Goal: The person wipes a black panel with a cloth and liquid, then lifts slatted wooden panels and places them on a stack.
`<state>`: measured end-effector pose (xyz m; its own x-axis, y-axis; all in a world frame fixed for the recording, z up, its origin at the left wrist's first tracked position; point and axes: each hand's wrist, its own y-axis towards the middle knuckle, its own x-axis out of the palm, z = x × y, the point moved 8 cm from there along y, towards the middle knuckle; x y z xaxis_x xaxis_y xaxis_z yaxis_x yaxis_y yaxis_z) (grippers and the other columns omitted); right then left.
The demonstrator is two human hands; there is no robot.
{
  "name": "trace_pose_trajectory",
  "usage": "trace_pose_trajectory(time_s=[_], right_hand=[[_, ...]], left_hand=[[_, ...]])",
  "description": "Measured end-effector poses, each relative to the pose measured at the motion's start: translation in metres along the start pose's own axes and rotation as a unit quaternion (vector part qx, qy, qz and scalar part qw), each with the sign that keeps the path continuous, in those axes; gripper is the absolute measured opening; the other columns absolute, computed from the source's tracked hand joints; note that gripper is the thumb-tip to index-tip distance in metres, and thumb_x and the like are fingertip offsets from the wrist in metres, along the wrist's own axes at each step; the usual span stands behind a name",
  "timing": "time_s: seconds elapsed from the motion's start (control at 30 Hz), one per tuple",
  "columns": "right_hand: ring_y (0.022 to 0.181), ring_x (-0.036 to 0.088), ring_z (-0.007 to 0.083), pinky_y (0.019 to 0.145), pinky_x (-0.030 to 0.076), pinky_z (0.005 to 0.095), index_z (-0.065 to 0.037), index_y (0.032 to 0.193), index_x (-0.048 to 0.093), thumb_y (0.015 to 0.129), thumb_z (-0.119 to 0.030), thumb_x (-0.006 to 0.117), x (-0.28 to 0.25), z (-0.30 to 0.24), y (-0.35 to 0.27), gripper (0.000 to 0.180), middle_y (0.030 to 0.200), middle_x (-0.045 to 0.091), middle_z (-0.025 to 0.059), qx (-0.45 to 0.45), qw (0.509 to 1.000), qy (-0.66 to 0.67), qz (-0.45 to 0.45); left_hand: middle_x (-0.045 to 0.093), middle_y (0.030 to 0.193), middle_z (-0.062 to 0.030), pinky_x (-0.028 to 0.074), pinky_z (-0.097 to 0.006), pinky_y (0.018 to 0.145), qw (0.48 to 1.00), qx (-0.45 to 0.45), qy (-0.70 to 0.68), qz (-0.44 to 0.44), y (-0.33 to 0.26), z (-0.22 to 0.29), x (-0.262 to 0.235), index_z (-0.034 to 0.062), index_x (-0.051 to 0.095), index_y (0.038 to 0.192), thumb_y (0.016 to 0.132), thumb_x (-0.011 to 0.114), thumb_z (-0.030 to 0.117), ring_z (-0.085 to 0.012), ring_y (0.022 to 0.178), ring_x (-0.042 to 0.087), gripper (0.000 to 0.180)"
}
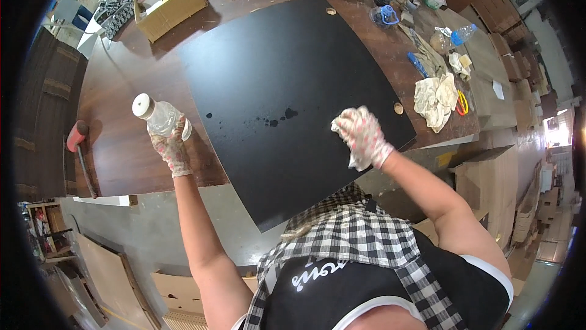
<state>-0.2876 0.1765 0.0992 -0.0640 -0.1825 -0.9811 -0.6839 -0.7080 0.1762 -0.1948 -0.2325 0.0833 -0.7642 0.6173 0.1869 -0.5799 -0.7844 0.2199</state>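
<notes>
A large black panel (268, 73) lies flat on the brown table, its near corner reaching past the table's front edge. Dark wet spots (282, 117) dot its middle. On its right part, my right hand (364, 137), in a white glove with pink dots, is closed over a white cloth (359, 160) pressed to the surface. Left of the panel, my left hand (171, 150), gloved alike, grips a clear plastic bottle (163, 119) with a white cap, tilted over the table. Two round holes (398, 108) sit near the panel's right edge.
A red-headed mallet (77, 136) lies at the table's left. Far left stands a cardboard box (174, 14) of tapes and containers. To the right lie a crumpled cloth (434, 101), yellow-handled scissors (462, 103), a blue-handled tool (417, 64) and a blue-tinted bottle (464, 35).
</notes>
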Motion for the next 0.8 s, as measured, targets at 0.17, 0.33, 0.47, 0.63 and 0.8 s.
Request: trace_pose_trajectory(time_s=[0.17,0.33,0.47,0.63,0.8], right_hand=[[0.084,0.047,0.0226,0.069,0.043,0.0356,-0.021,0.086,0.058,0.073,-0.020,0.055,-0.002,0.020,0.033,0.013,0.092,0.050,0.0003,0.055,0.998,-0.011,0.017],[0.083,0.047,0.0226,0.067,0.043,0.0354,-0.021,0.083,0.056,0.068,-0.015,0.056,0.013,0.010,-0.007,0.016,0.092,0.049,0.0017,0.007,0.999,0.024,-0.019],[0.083,0.045,0.0237,0.067,0.041,0.0345,-0.021,0.082,0.055,0.065,-0.014,0.057,0.000,0.005,0.014,0.019,0.091,0.048,0.0016,-0.020,0.999,0.021,0.028],[0.081,0.045,0.0230,0.070,0.040,0.0365,-0.021,0.081,0.055,0.070,-0.015,0.053,0.001,0.011,0.013,0.012,0.087,0.049,0.0007,0.001,0.998,0.034,0.061],[0.081,0.046,0.0234,0.070,0.041,0.0365,-0.019,0.083,0.057,0.074,-0.019,0.051,-0.009,0.024,0.004,0.011,0.088,0.050,0.0016,0.013,0.996,0.041,0.075]], left_hand=[[0.038,0.121,-0.0136,0.040,-0.033,0.090,0.975,0.007,0.203,0.092,-0.016,-0.015,-0.037,-0.0020,0.028,0.125,0.072,0.068,0.006,-0.0225,0.107,0.043,0.067],[0.040,0.114,-0.0148,0.037,-0.034,0.090,0.934,0.006,0.353,0.053,-0.134,0.015,-0.020,-0.0022,0.030,0.124,0.083,0.054,0.013,-0.0230,0.102,0.044,0.050],[0.037,0.125,-0.0171,0.033,-0.036,0.094,0.945,-0.100,0.296,-0.093,-0.222,-0.009,-0.003,0.0012,0.023,0.131,0.083,0.053,0.016,-0.0276,0.114,0.040,0.058],[0.039,0.127,-0.0207,0.031,-0.034,0.096,0.937,-0.122,0.307,-0.116,-0.219,-0.003,0.008,0.0017,0.024,0.131,0.085,0.050,0.017,-0.0293,0.115,0.041,0.055],[0.046,0.121,-0.0170,0.033,-0.032,0.093,0.936,-0.115,0.313,-0.112,-0.222,0.007,0.008,0.0000,0.032,0.128,0.088,0.046,0.017,-0.0232,0.108,0.045,0.046]])
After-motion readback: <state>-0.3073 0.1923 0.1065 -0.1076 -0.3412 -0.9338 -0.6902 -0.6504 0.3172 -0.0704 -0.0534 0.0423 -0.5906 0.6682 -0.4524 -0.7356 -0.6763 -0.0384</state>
